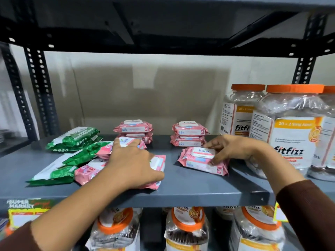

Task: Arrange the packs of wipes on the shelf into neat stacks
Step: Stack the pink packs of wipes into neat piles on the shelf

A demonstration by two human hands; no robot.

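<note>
Pink packs of wipes and green packs lie on the grey shelf (181,189). Two neat pink stacks stand at the back: one (134,130) left of centre, one (189,134) right of centre. My right hand (230,148) grips a pink pack (201,160) lying in front of the right stack. My left hand (130,160) lies flat over a pink pack (157,165) near the front edge, among loose pink packs (87,169). Green packs (74,138) lie jumbled at the left, one (52,173) near the front.
Large clear jars with orange lids (290,127) crowd the right end of the shelf, close to my right wrist. More such jars (186,227) fill the shelf below. Black perforated uprights (39,91) frame the sides. A yellow price label (20,216) hangs on the front edge.
</note>
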